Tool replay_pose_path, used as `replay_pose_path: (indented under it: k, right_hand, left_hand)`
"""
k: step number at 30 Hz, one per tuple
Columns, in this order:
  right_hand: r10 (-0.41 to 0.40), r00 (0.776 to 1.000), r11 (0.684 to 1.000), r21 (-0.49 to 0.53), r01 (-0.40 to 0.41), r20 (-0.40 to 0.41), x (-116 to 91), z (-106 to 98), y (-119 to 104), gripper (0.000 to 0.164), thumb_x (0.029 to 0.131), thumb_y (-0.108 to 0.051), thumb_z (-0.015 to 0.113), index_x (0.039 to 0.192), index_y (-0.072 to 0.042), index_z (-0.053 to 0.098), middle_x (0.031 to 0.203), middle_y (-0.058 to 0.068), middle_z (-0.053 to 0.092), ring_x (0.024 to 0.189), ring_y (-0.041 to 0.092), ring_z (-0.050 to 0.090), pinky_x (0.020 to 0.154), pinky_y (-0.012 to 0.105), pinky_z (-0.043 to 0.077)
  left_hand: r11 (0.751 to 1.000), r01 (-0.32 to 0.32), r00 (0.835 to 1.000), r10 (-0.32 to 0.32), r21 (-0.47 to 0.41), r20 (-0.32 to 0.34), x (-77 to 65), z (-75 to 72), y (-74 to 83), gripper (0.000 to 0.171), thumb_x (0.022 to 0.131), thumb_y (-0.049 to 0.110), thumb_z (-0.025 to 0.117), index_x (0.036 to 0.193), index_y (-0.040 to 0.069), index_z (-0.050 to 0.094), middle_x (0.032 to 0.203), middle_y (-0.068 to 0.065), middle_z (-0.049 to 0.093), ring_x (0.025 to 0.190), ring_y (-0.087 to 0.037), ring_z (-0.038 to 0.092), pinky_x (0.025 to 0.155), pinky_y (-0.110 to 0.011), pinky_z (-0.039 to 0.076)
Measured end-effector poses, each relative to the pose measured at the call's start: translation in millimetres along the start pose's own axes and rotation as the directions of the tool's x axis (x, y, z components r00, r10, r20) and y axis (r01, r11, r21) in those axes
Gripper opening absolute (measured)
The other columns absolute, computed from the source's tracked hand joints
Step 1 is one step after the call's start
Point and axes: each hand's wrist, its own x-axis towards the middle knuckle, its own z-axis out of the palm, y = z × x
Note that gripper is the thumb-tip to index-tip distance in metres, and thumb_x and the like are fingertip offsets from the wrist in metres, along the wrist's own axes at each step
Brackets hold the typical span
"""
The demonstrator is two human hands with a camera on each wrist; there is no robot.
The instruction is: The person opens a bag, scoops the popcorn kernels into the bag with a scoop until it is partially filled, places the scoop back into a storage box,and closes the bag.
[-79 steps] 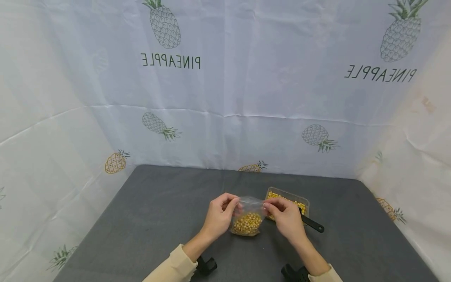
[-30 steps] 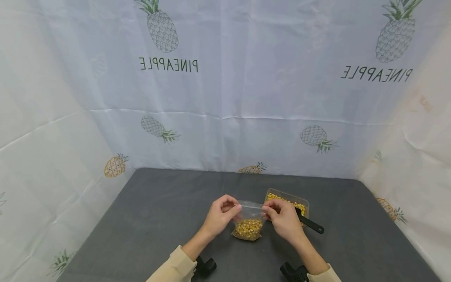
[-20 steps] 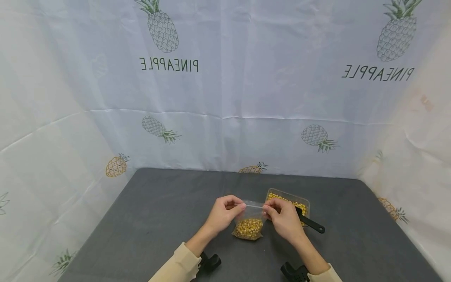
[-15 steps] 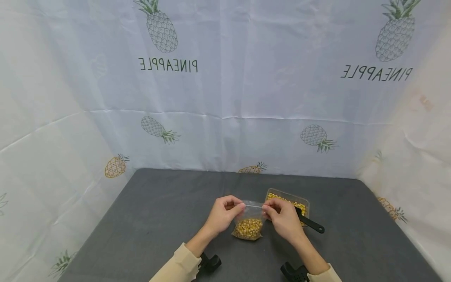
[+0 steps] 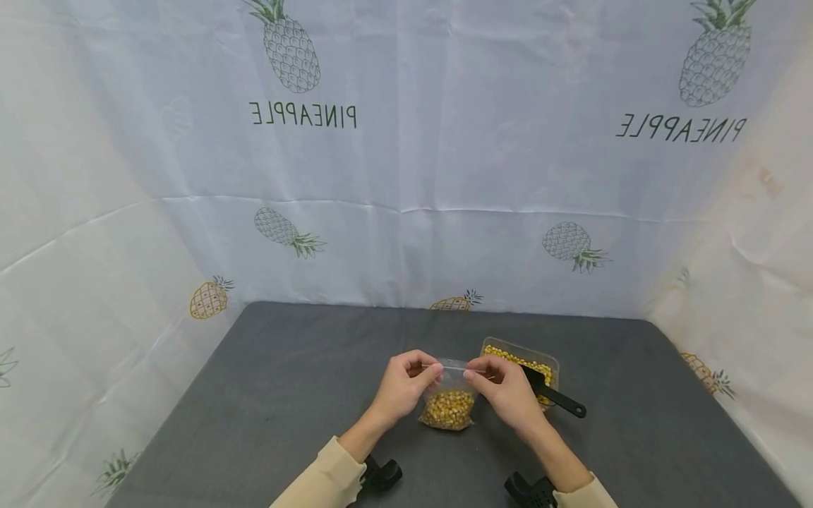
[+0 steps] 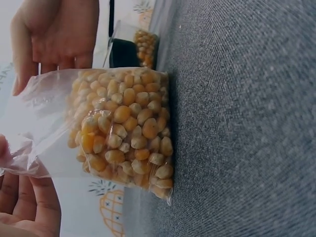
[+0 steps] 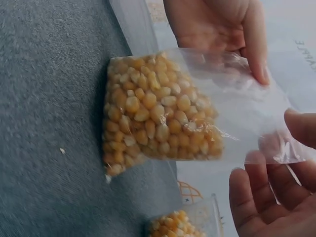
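Observation:
A clear zip bag (image 5: 448, 410) with dried corn kernels in its lower half stands on the dark table between both hands. My left hand (image 5: 400, 384) pinches its top edge at the left, thumb against fingers. On the other side my right hand (image 5: 508, 395) pinches the same edge, a little in from the right corner. The left wrist view shows the kernels (image 6: 126, 128) close up, with the bag's bottom on the cloth. In the right wrist view the bag's upper film (image 7: 242, 103) is clear and creased near the thumbs. Whether the seal is closed I cannot tell.
Behind my right hand sits a clear plastic container (image 5: 554, 363) of corn kernels. A black scoop (image 5: 559, 401) leans in it, handle over the near rim. One small loose fleck (image 7: 62, 151) lies on the table cloth. A pineapple-print curtain (image 5: 406, 141) surrounds the table.
My right hand has slid left along the bag's top edge, uncovering more of the scoop. Earlier, the bag settled slightly lower, and my left hand shifted a little right.

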Motion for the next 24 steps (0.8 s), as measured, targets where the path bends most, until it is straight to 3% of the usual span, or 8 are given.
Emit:
replay_pose_path:
  k: [3, 6, 14, 24]
  right_hand:
    - [-0.004, 1.0, 0.999, 0.032, 0.004, -0.003, -0.8, 1.8, 2.1, 0.017, 0.095, -0.016, 0.074, 0.104, -0.002, 0.074, 0.098, 0.01, 0.07, 0.088, 0.033, 0.067, 0.077, 0.04, 0.057]
    - [-0.034, 0.999, 0.999, 0.034, 0.035, -0.031, -2.9, 2.7, 3.1, 0.013, 0.094, -0.015, 0.075, 0.099, -0.002, 0.075, 0.092, 0.01, 0.07, 0.082, 0.033, 0.066, 0.071, 0.035, 0.055]
    - [-0.086, 0.995, 0.995, 0.038, 0.088, -0.06, -5.5, 4.6, 3.4, 0.009, 0.092, -0.011, 0.076, 0.093, -0.002, 0.076, 0.083, 0.008, 0.068, 0.071, 0.028, 0.063, 0.061, 0.029, 0.051]
    - [-0.075, 0.997, 0.996, 0.05, 0.076, -0.021, -6.3, 3.9, 0.7, 0.012, 0.093, -0.015, 0.076, 0.095, -0.004, 0.077, 0.085, 0.009, 0.07, 0.075, 0.03, 0.065, 0.065, 0.034, 0.053]
  left_hand:
    - [1.0, -0.007, 1.0, 0.007, 0.002, 0.009, 0.1, 0.4, 0.4, 0.018, 0.1, 0.012, 0.066, 0.1, -0.005, 0.071, 0.088, -0.024, 0.069, 0.075, -0.042, 0.067, 0.069, -0.043, 0.059]
    - [1.0, -0.022, 1.0, 0.022, 0.008, 0.017, 0.1, 1.0, 0.8, 0.017, 0.1, 0.011, 0.066, 0.1, -0.006, 0.071, 0.087, -0.025, 0.069, 0.074, -0.046, 0.066, 0.068, -0.045, 0.059]
    - [0.999, -0.041, 0.999, 0.041, 0.004, 0.032, -0.4, 1.5, 2.2, 0.014, 0.099, 0.008, 0.066, 0.099, -0.005, 0.069, 0.083, -0.025, 0.067, 0.071, -0.041, 0.064, 0.065, -0.036, 0.057]
    - [0.999, 0.01, 0.994, -0.007, -0.032, 0.108, 4.1, 7.3, 0.8, 0.014, 0.098, 0.009, 0.068, 0.104, -0.004, 0.07, 0.103, -0.023, 0.068, 0.091, -0.036, 0.072, 0.075, -0.034, 0.059]
